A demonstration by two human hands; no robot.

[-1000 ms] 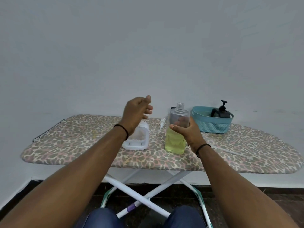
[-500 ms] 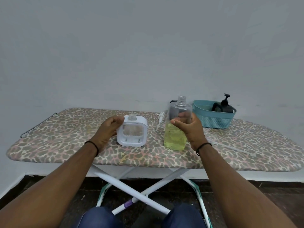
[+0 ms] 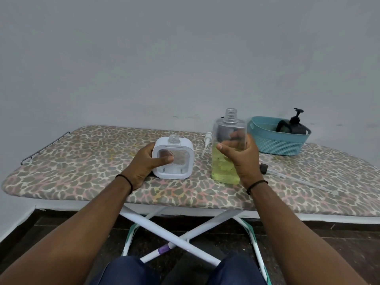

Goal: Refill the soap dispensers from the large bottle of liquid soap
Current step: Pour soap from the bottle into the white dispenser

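Observation:
A white square soap dispenser (image 3: 181,161) with a clear window and an uncapped neck stands on the ironing board (image 3: 82,161). My left hand (image 3: 144,163) grips its left side, thumb across the front window. A tall clear bottle (image 3: 228,157), about half full of yellow liquid soap and with its neck uncapped, stands to the right. My right hand (image 3: 242,157) holds it round the middle. A white pump head (image 3: 207,140) lies on the board between the two, behind them.
A teal basket (image 3: 277,140) at the back right holds a black pump dispenser (image 3: 296,126). A small black cap (image 3: 263,168) and a long clear tube (image 3: 298,179) lie right of the bottle. The board ends at a wall behind.
My left hand came down from the air and took hold of the white dispenser, setting it upright from tilted. My right hand kept its hold on the bottle.

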